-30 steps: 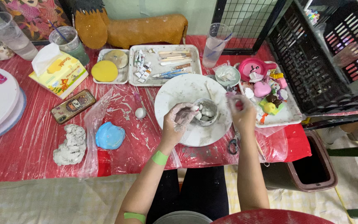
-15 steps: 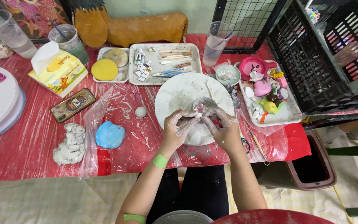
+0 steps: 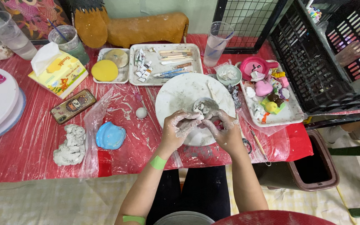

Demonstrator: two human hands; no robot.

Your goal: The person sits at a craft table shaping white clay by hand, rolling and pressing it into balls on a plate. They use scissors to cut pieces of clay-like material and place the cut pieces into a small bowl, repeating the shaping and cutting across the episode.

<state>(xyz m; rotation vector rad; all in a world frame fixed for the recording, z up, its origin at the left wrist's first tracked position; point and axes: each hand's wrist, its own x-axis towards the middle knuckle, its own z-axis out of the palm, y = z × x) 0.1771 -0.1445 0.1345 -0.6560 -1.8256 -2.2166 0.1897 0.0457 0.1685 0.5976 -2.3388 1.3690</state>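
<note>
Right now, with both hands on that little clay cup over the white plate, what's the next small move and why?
Probably keep pinching and turning the clay cup: the left hand and right hand, both clay-smeared, cradle it over the white plate, and its rim looks uneven.

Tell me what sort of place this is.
Probably a craft or pottery workshop table. Clay-smeared hands, left hand and right hand, work a small clay piece over a white board, beside a tray of modelling tools and a clay lump.
</note>
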